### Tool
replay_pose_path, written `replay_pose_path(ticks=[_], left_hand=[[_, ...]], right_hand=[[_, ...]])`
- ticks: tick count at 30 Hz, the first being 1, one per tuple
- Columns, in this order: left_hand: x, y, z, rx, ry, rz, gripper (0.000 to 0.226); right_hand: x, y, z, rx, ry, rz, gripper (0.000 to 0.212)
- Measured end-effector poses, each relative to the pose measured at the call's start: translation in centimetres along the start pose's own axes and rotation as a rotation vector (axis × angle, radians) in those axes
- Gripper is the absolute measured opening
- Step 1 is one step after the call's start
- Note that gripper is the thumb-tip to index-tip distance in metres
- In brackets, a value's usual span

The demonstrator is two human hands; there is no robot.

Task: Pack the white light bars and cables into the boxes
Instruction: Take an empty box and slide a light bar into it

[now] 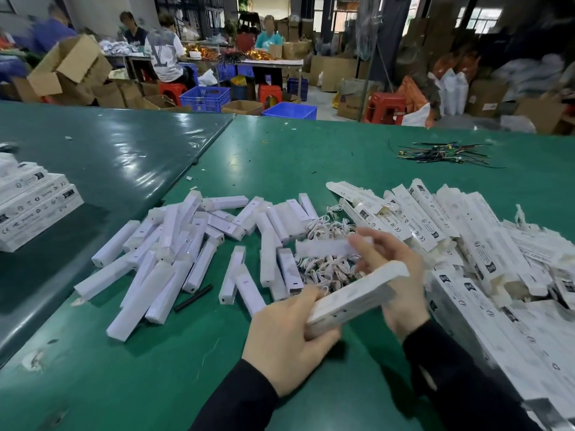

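Two hands (289, 334) (395, 275), one box (354, 298)

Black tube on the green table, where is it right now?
Head view, left of centre: the black tube lies on the green table at the near edge of the white light bars, left of the left hand.

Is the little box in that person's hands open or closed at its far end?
Cannot tell. The box, gripped by the left hand, is motion-blurred at its far end, where the right hand holds a light bar.
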State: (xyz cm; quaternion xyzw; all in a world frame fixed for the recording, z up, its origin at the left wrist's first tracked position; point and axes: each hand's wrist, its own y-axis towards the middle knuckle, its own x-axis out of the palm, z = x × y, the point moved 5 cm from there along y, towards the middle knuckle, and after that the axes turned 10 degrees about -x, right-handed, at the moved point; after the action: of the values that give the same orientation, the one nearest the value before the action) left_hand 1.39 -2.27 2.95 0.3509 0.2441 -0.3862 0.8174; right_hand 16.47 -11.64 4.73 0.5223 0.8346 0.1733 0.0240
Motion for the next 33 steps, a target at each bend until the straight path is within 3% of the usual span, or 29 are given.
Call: replay_pose_path(ticks=[2,6,9,13,16,18,23,29,33], left_hand=[[0.5,0.1,-0.7,-0.063,0.126,-0.036,0.04],[0.4,0.3,-1.4,-0.192,0.233,-0.035,0.031],[-0.3,0.6,-2.1,-0.261,0.32,-0.008,0.021],[-0.9,0.9,-2.7,-0.292,0.333,0.006,0.026],[-1.3,0.9,-2.0,-0.246,0.289,0.022,0.055],[-1.3,0.9,-1.2,-0.177,0.248,0.009,0.063],[-1.8,1.0,0.0,-0.012,0.321,0.081,0.029],[-1.8,0.8,-0.3,-0.086,0.04,0.057,0.027],[-1.0,0.8,-0.9,-0.208,-0.279,-0.024,0.035]], right_hand=[[-2.9,0.0,-0.2,0.106,0.197,0.143,0.038],[-5.9,-1.2,-1.4,0.174,0.39,0.197,0.016],[-6.5,-2.3,-1.7,0.217,0.474,0.116,0.031],[-4.8,-3.6,-1.7,0.461,0.61,-0.088,0.045],[-4.2,-4.2,-1.7,0.567,0.594,-0.202,0.038],[-4.2,-4.2,-2.0,0.558,0.611,-0.215,0.032],[-5.1,-3.4,-2.2,0.42,0.41,-0.173,0.048],[-5.4,-3.2,-1.0,0.422,0.454,-0.024,0.043],[-5.6,-3.0,-1.1,0.356,0.483,0.034,0.035]])
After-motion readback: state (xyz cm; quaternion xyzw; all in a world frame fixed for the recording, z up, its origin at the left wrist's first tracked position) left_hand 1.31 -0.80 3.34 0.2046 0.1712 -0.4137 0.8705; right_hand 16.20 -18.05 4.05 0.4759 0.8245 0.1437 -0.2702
